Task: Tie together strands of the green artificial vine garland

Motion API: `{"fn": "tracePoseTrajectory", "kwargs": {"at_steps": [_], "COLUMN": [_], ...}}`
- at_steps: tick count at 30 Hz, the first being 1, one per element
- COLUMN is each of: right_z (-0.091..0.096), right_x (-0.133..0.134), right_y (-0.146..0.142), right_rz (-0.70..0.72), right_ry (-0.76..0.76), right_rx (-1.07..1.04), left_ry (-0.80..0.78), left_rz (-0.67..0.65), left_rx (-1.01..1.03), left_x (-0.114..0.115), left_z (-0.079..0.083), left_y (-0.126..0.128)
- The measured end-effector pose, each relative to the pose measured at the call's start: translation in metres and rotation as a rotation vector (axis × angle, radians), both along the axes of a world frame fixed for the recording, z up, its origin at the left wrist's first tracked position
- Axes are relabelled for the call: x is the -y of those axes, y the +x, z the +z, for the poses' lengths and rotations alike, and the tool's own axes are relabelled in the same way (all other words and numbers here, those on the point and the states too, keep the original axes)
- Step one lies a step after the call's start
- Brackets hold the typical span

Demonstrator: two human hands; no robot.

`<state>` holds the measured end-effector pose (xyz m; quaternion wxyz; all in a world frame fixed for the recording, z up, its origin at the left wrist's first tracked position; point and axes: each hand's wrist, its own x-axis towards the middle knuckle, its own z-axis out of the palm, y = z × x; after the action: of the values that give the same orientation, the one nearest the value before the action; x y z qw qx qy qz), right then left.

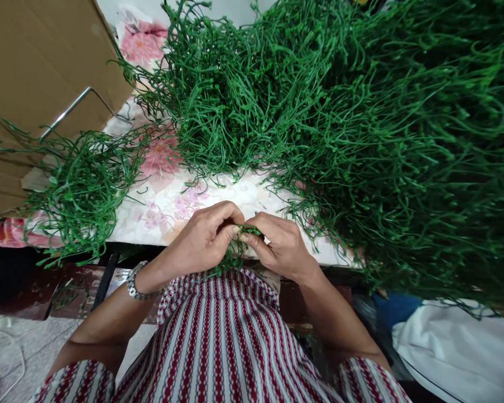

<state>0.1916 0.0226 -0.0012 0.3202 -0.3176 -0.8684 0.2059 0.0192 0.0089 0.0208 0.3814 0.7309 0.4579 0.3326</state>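
Note:
My left hand (212, 235), with a metal watch (135, 282) on its wrist, is closed in a pinch close to the front edge of the table. Facing it, my right hand (281, 240) also pinches, its fingertips meeting those of the left. Between them is a small bit of thin green stems (250, 228), which look like plastic. More green strands (231, 262) hang just below my fingers, in front of my striped top. The ends inside my fingers are hidden.
A huge heap of thin green stems (361, 123) covers the back and right of the flower-patterned tablecloth (159, 215). A smaller pile (84, 184) lies at the left, hanging over the edge. Behind it stand a cardboard box (37, 61) and a bent metal rod (67, 110).

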Motion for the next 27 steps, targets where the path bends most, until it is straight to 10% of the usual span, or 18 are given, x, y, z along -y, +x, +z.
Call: {"fn": "tracePoseTrajectory", "kwargs": {"at_steps": [8, 17, 27], "right_z": [-0.003, 0.007, 0.007], "right_x": [0.001, -0.009, -0.011], "right_y": [0.004, 0.007, 0.007], "right_rz": [0.039, 0.616, 0.067], "right_ry": [0.013, -0.238, -0.238], "right_rx": [0.165, 0.196, -0.173], "left_ry": [-0.252, -0.303, -0.355], "left_rz": [-0.256, -0.748, -0.174], "left_rx": [0.041, -0.023, 0.353], "left_x": [-0.014, -0.022, -0.016], "left_z": [-0.003, 0.003, -0.009], "left_y": [-0.014, -0.022, -0.018]}}
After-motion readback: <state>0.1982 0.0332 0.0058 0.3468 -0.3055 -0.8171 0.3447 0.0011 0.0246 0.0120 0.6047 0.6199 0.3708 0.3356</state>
